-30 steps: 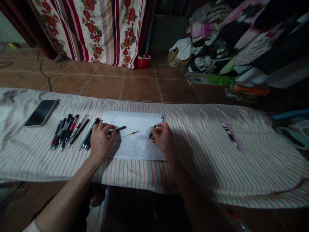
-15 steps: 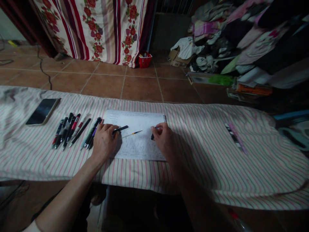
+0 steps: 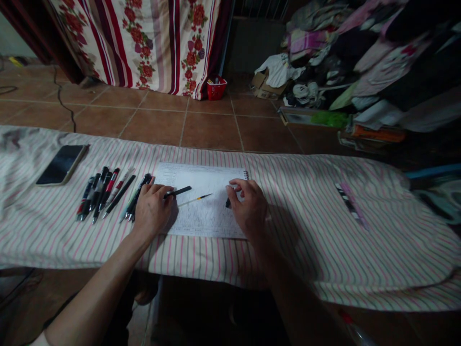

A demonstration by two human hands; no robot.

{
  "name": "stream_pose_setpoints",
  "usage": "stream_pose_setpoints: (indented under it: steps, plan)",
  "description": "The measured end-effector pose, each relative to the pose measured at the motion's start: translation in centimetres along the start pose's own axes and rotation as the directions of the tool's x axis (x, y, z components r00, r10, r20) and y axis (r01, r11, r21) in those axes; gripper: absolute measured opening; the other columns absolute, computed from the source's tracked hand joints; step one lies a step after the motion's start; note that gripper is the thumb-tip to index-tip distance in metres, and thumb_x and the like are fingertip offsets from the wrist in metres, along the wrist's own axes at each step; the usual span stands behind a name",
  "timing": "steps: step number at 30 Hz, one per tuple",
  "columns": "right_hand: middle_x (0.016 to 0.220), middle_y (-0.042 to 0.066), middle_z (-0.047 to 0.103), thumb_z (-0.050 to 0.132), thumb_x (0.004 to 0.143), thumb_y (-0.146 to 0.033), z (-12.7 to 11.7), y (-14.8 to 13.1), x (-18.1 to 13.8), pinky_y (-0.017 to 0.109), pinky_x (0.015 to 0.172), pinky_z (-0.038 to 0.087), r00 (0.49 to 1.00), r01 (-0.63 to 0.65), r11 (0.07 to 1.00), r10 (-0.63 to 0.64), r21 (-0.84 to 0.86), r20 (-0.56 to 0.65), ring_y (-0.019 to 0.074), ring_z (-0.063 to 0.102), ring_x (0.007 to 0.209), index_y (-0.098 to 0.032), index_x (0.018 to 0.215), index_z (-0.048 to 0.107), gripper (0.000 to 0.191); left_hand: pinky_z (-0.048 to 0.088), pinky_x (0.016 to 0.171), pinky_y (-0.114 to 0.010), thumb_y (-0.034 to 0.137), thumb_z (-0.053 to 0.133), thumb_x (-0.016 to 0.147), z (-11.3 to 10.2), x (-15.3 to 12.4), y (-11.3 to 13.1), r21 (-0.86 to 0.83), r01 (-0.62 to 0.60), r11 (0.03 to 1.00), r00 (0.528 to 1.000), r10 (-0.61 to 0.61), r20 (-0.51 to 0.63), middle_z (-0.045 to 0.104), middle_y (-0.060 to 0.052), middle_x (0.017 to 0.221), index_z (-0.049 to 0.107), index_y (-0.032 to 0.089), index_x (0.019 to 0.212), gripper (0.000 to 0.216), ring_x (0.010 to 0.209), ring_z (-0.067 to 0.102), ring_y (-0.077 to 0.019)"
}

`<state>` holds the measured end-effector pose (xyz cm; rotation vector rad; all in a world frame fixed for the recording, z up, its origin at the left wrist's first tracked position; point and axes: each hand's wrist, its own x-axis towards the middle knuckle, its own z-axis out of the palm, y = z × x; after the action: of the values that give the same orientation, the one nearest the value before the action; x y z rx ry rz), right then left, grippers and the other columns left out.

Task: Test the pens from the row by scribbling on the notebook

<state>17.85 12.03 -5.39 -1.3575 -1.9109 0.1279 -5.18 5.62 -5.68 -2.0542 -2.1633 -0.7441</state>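
Observation:
A spiral notepad (image 3: 201, 192) covered in scribbles lies on the striped cloth. My left hand (image 3: 151, 211) rests on its left edge, fingers curled around a black pen barrel (image 3: 178, 191). A thin refill (image 3: 196, 198) lies on the paper just right of that barrel. My right hand (image 3: 248, 209) sits on the pad's right side, fingers bent over a small black pen piece (image 3: 228, 203). Whether it grips that piece or only covers it is unclear.
Several pens (image 3: 104, 192) lie in a row left of the pad, and a phone (image 3: 62, 164) farther left. A striped strip (image 3: 347, 204) lies on the cloth (image 3: 360, 250) at right. Beyond are a tiled floor, a red basket (image 3: 216, 89) and piled clothes (image 3: 342, 62).
My right hand has shifted slightly right and its fingers have lifted and spread over the black piece. The left hand and barrel stay put.

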Motion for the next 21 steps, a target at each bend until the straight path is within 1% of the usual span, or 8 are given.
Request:
stream_pose_setpoints:
  steps: [2, 4, 8, 11, 14, 17, 21]
  plan:
    - [0.082, 0.004, 0.063, 0.052, 0.088, -0.031, -0.1, -0.5, 0.0, 0.032, 0.079, 0.042, 0.995, 0.1, 0.995, -0.1, 0.003, 0.004, 0.0189, 0.053, 0.08, -0.021, 0.091, 0.066, 0.017, 0.043, 0.09, -0.05, 0.021, 0.047, 0.081, 0.0, 0.0, 0.1, 0.001, -0.002, 1.0, 1.0, 0.002, 0.001, 0.07, -0.011, 0.095, 0.069, 0.018, 0.093, 0.025, 0.095, 0.057, -0.0306]
    - [0.087, 0.004, 0.066, 0.054, 0.087, -0.029, 0.1, -1.1, 0.0, 0.033, 0.085, 0.041, 0.984, 0.176, 0.984, -0.176, -0.003, 0.04, 0.0203, 0.052, 0.089, -0.023, 0.092, 0.068, 0.016, 0.044, 0.088, -0.05, 0.021, 0.048, 0.081, -0.1, 0.1, 0.3, 0.007, 0.004, 1.0, 1.0, -0.004, -0.001, 0.07, -0.011, 0.094, 0.069, 0.018, 0.094, 0.025, 0.094, 0.056, -0.0306]
    - [0.095, 0.001, 0.069, 0.056, 0.087, -0.024, 1.0, -2.2, -0.4, 0.036, 0.087, 0.037, 0.952, 0.265, 0.964, -0.262, 0.005, 0.161, 0.022, 0.047, 0.098, -0.026, 0.094, 0.07, 0.016, 0.045, 0.086, -0.047, 0.021, 0.049, 0.081, 0.0, 0.1, 0.5, 0.022, 0.005, 1.0, 1.0, -0.005, -0.011, 0.069, -0.01, 0.092, 0.07, 0.018, 0.094, 0.025, 0.09, 0.054, -0.0297]
    - [0.097, -0.001, 0.07, 0.058, 0.086, -0.023, 1.7, -2.7, -0.5, 0.039, 0.087, 0.034, 0.939, 0.284, 0.959, -0.278, 0.001, 0.201, 0.0233, 0.045, 0.1, -0.027, 0.089, 0.071, 0.015, 0.045, 0.085, -0.045, 0.02, 0.049, 0.082, 0.0, 0.0, 0.7, 0.03, 0.004, 1.0, 1.0, -0.004, -0.011, 0.069, -0.009, 0.092, 0.069, 0.018, 0.095, 0.024, 0.089, 0.053, -0.0285]
    - [0.096, -0.001, 0.069, 0.059, 0.085, -0.024, 2.2, -2.9, -0.5, 0.041, 0.086, 0.033, 0.931, 0.293, 0.956, -0.281, -0.015, 0.232, 0.0242, 0.043, 0.101, -0.028, 0.082, 0.072, 0.014, 0.045, 0.086, -0.044, 0.019, 0.049, 0.082, 0.1, 0.0, 0.7, 0.03, 0.002, 1.0, 1.0, -0.002, -0.01, 0.069, -0.01, 0.093, 0.069, 0.017, 0.095, 0.025, 0.09, 0.052, -0.0284]
    - [0.094, 0.0, 0.069, 0.059, 0.085, -0.024, 2.4, -3.1, -0.4, 0.042, 0.086, 0.032, 0.92, 0.306, 0.952, -0.288, -0.026, 0.266, 0.0243, 0.042, 0.101, -0.028, 0.08, 0.072, 0.014, 0.045, 0.085, -0.044, 0.02, 0.049, 0.082, 0.1, 0.0, 0.7, 0.03, 0.007, 1.0, 1.0, -0.007, -0.003, 0.069, -0.009, 0.093, 0.069, 0.017, 0.095, 0.025, 0.089, 0.052, -0.0285]
    - [0.094, 0.0, 0.069, 0.062, 0.083, -0.022, 2.7, -3.1, -0.4, 0.041, 0.087, 0.032, 0.922, 0.3, 0.953, -0.279, -0.038, 0.269, 0.024, 0.042, 0.101, -0.027, 0.077, 0.071, 0.012, 0.045, 0.084, -0.043, 0.018, 0.049, 0.081, 0.1, 0.0, 0.8, 0.046, 0.011, 0.999, 1.0, -0.011, -0.002, 0.069, -0.01, 0.093, 0.07, 0.017, 0.093, 0.025, 0.09, 0.052, -0.0286]
